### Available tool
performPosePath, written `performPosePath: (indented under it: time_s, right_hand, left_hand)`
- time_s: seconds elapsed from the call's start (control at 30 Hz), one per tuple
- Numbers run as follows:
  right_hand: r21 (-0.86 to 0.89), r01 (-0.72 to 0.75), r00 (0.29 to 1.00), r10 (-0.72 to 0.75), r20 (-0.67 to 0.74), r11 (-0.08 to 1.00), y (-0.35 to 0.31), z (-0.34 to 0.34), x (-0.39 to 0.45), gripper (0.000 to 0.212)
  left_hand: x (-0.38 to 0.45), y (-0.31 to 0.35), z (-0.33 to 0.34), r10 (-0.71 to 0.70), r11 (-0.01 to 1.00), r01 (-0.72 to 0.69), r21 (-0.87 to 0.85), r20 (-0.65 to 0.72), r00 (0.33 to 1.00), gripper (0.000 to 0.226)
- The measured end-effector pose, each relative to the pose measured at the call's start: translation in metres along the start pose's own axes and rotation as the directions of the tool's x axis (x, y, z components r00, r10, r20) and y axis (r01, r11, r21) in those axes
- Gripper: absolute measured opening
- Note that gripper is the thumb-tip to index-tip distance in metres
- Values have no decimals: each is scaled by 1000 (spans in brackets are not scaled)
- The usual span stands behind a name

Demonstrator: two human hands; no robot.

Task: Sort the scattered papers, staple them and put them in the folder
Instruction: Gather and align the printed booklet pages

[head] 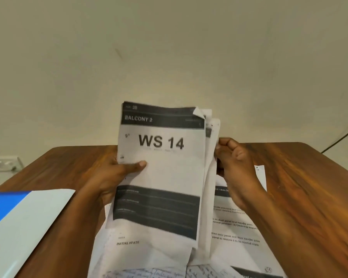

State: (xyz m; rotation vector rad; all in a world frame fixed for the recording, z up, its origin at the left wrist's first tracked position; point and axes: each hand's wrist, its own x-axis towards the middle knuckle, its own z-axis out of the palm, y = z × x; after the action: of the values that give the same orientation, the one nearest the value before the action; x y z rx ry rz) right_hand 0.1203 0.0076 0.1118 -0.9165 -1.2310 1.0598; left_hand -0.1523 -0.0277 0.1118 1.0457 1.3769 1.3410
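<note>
At the far left a white wall socket plate [3,162] sat low on the plain cream wall [169,47], and below it a flat folder [22,227], pale grey card with a glossy blue band along its left edge, lay at an angle on the brown wood-grain table [301,177]. The left hand [109,177] gripped a sheaf of papers [161,167] upright above the table, thumb pressed across the front sheet and fingers hidden behind. That front sheet was thin white print paper, slightly bowed, with black header bars reading "BALCONY 2" and large letters "WS 14"; its top right corner was dog-eared, and further sheets fanned out unevenly behind its right edge. The right hand [235,169] held that right edge, fingers curled around the rear sheets. Beneath both hands more loose printed pages [235,233] lay overlapping flat on the table, some typed, some handwritten near the bottom. A dark cable [342,137] ran down the wall at the far right.
</note>
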Motion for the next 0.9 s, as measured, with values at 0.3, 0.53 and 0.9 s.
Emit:
performPosePath:
  time_s: [0.3,0.53,0.9]
  right_hand:
    - [-93,265,962,-257,91,960,-21,8,-8,26]
    - [-2,302,953,-302,-34,953,-20,0,-14,68]
    - [-287,95,977,-144,-155,953,-24,-30,8,34]
  left_hand:
    - [-10,11,54,349,934,-357,2,-212,913,34]
    - [-38,13,94,592,796,-599,84,-310,744,84]
    - [-28,-22,116,478,858,-429,283,-132,869,50]
